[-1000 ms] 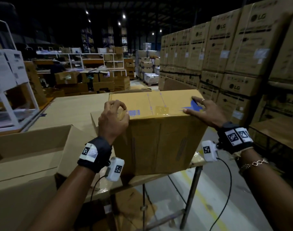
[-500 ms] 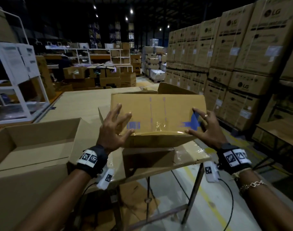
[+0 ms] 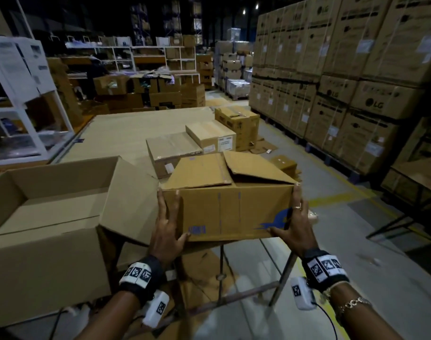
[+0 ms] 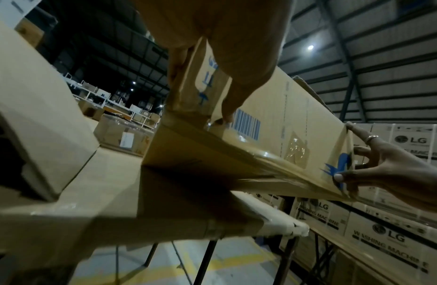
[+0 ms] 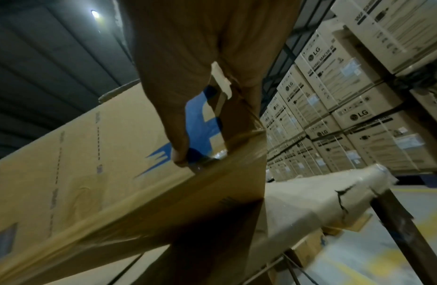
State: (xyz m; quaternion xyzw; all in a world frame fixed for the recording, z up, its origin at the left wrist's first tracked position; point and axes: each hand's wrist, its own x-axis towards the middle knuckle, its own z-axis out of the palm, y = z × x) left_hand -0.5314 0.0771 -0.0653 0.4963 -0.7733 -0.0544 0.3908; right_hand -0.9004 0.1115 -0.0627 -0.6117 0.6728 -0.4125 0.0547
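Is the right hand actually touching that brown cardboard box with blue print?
Touching. In the right wrist view the right hand straddles a corner of the brown cardboard box, thumb on its printed front.

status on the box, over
Hands: left hand and right hand flat on box ends, thumbs in front. Top flaps loose, at table edge. Close on left: open carton.
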